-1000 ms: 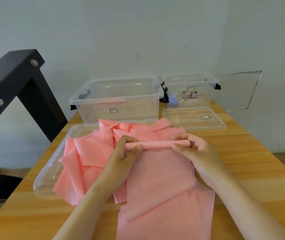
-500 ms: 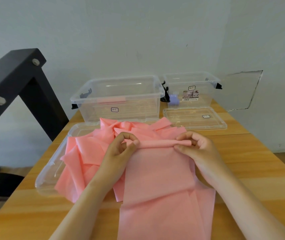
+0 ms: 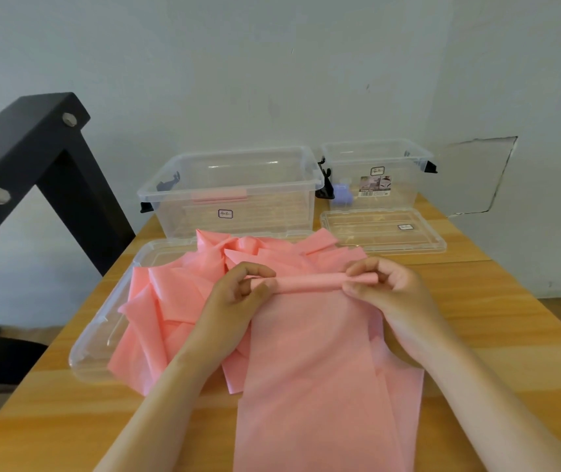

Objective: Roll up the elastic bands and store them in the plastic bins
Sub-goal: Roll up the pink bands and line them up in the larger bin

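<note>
You are pinching the thin roll (image 3: 309, 283) at the far end of the pink elastic band (image 3: 309, 369). Your left hand (image 3: 238, 294) is gripping its left end and your right hand (image 3: 384, 287) its right end, with the fingers (image 3: 258, 269) of both curling over the top and the thumbs pressing from below. The unrolled length is lying flat on the table (image 3: 493, 318), running from under your fingers back toward you between your forearms.

Beyond your fingers, two clear bins are standing open against the wall. The large bin (image 3: 234, 195) is sitting straight past your left fingers. A pink strip (image 3: 221, 198) is showing through its front wall, though you cannot tell whether it is a rolled band. The small bin (image 3: 377, 175) is standing beyond your right fingers and wearing a printed label (image 3: 374, 185). A pale purple object (image 3: 343, 192) is showing at its left side, inside or beside it, unclear which.

The small lid (image 3: 384, 233) is lying flat between your right fingers and the small bin. Left of your left fingers, a loose pile of pink bands (image 3: 170, 301) is spilling over the large lid (image 3: 95, 338), reaching to just beyond the roll and lying between your fingers and the large bin. A black frame (image 3: 33, 155) is standing off the table's left edge.
</note>
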### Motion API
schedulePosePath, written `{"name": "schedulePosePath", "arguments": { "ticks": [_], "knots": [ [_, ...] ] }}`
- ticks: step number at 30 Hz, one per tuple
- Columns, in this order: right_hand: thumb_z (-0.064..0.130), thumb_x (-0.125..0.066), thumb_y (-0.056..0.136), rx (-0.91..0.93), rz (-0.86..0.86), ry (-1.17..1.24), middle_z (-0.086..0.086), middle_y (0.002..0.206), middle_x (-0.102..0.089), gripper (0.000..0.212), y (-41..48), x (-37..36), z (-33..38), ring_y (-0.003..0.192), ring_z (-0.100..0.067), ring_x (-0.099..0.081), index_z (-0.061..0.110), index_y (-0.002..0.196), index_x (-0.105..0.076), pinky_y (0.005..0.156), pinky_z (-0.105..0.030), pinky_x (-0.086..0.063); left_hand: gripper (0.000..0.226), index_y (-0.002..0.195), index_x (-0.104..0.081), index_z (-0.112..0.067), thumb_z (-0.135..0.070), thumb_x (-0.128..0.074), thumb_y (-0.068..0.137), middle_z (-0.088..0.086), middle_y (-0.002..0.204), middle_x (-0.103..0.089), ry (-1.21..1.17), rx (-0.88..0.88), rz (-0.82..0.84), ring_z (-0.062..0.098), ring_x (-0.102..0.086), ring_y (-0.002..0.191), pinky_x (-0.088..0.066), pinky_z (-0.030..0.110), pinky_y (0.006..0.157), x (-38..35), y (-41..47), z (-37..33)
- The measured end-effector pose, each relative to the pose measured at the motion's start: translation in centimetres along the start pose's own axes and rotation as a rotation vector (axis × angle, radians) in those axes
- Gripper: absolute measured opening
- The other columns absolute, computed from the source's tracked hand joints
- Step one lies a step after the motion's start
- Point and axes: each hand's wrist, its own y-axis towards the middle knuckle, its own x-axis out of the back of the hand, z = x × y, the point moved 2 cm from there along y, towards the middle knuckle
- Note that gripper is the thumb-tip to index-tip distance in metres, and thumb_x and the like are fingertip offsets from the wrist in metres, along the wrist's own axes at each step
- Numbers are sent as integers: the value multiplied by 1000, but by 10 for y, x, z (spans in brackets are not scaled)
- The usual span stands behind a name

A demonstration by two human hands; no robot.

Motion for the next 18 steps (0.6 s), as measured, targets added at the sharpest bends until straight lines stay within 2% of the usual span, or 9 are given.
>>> {"name": "schedulePosePath", "arguments": {
  "ticks": [2,4,7,9,11,13,15,18],
  "knots": [
    [-9,-72,75,-12,23,0,4,90,-71,27,0,0,-1,86,-8,-65,15,84,-68,79,-21,-51,7,95,-62,-10,-6,-62,91,-15,58,-56,9,-11,-11,-2,-47,52,-38,9,51,1,1,0],
    [-1,-73,77,-73,58,5,2,93,-72,23,0,-1,-3,88,-11,-66,17,91,-69,81,-25,-50,12,96,-61,-11,-2,-64,89,-16,64,-60,8,-19,-34,-4,-48,54,-38,8,53,2,1,-1],
    [11,-73,80,-133,34,-8,2,84,-72,11,1,0,-6,82,-11,-65,18,88,-71,80,-29,-45,16,98,-61,-11,0,-66,86,-12,74,-63,-39,-17,-63,-3,-53,61,-41,8,58,4,1,-1],
    [8,-72,81,-101,-1,-4,3,77,-70,9,1,0,-7,77,-10,-63,17,84,-71,78,-27,-44,16,98,-61,-10,-1,-66,86,-9,75,-64,-84,7,-52,1,-55,67,-43,10,61,5,0,0],
    [3,-72,80,-51,-24,1,4,77,-71,13,1,0,-5,78,-8,-64,15,83,-70,75,-22,-46,14,102,-61,-10,-5,-63,89,-6,72,-65,-123,53,-18,6,-59,69,-47,14,60,3,-2,-1],
    [-3,-72,78,-7,-36,29,6,80,-71,18,1,0,-2,80,-7,-65,14,82,-69,73,-17,-49,12,104,-64,-14,-14,-59,93,-1,79,-69,-122,99,31,11,-65,73,-52,20,64,1,-3,-2],
    [-8,-71,76,24,-35,34,4,82,-72,23,1,-1,-1,82,-7,-65,15,81,-68,72,-14,-51,10,101,-65,-18,-19,-57,95,-4,81,-67,-82,98,53,9,-63,74,-50,19,63,0,-4,-1],
    [-10,-71,76,43,-20,30,2,88,-72,26,0,-1,0,86,-9,-66,15,83,-67,76,-16,-52,7,97,-63,-14,-15,-57,95,-12,73,-61,-35,53,42,2,-55,66,-44,14,57,-1,-3,-1]
  ]
}}
